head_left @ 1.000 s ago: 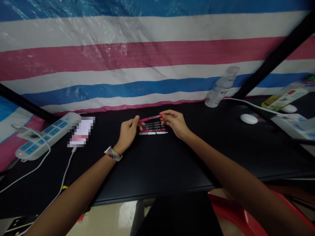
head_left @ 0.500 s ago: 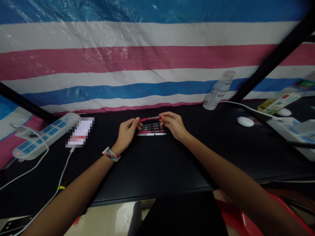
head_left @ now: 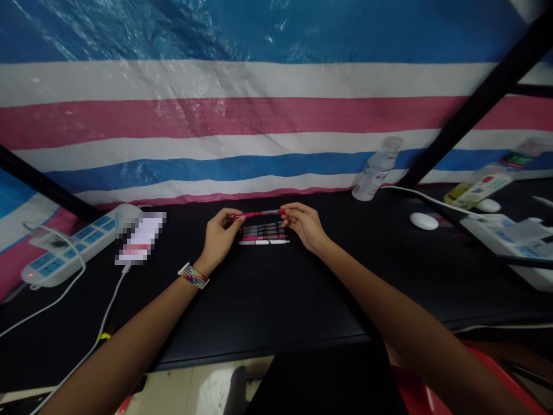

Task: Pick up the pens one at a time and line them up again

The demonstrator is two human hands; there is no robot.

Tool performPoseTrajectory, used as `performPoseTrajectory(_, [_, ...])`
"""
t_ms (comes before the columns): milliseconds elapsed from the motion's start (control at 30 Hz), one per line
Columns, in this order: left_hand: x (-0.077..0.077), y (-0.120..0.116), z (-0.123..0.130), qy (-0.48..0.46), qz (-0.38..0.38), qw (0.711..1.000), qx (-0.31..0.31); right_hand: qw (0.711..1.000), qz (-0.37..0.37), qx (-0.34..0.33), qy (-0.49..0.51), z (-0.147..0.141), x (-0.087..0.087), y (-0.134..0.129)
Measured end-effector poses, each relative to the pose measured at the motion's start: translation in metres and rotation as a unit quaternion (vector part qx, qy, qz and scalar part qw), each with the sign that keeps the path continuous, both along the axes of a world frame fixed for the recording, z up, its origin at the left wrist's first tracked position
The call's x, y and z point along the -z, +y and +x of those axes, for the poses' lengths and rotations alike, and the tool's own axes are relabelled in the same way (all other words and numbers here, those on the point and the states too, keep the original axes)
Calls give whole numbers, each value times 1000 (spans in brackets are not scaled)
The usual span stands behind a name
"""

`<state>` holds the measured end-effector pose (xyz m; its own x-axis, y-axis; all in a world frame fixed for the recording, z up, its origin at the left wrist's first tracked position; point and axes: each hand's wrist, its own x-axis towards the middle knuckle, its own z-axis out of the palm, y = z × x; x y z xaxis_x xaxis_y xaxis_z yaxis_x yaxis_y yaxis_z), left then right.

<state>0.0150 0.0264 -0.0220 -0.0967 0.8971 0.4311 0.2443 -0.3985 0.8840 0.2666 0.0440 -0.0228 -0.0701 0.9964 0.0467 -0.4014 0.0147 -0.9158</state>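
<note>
Both my hands hold a red pen (head_left: 261,213) level, just beyond a row of pens on the black table. My left hand (head_left: 219,233) pinches its left end between thumb and fingers. At the other end, the fingertips of my right hand (head_left: 306,225) close on the pen. Nearer to me lie several dark pens (head_left: 261,228), side by side and parallel. A pink-red pen (head_left: 262,237) comes after them, and a white pen (head_left: 263,242) is closest to me. A colourful woven band circles my left wrist.
On the left are a white power strip (head_left: 82,245) and a blurred-out phone (head_left: 141,237) on a white cable. To the right stand a clear bottle (head_left: 377,170), a white oval case (head_left: 424,221), a tilted bottle (head_left: 481,184) and another power strip (head_left: 518,242).
The view has tilted up slightly, so the table sits lower in the picture. Between my hands the red pen is now more level and a little farther from the row.
</note>
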Motion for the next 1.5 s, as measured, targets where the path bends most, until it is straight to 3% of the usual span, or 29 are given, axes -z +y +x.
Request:
performPoseTrajectory(1000, [5,8,-5,-74,-15,997,-11,996,-7,86,3,11,-4,7])
performPoseTrajectory(1500, [3,6,-5,-51,0,999,-2,994,7,105,-31,14,-2,8])
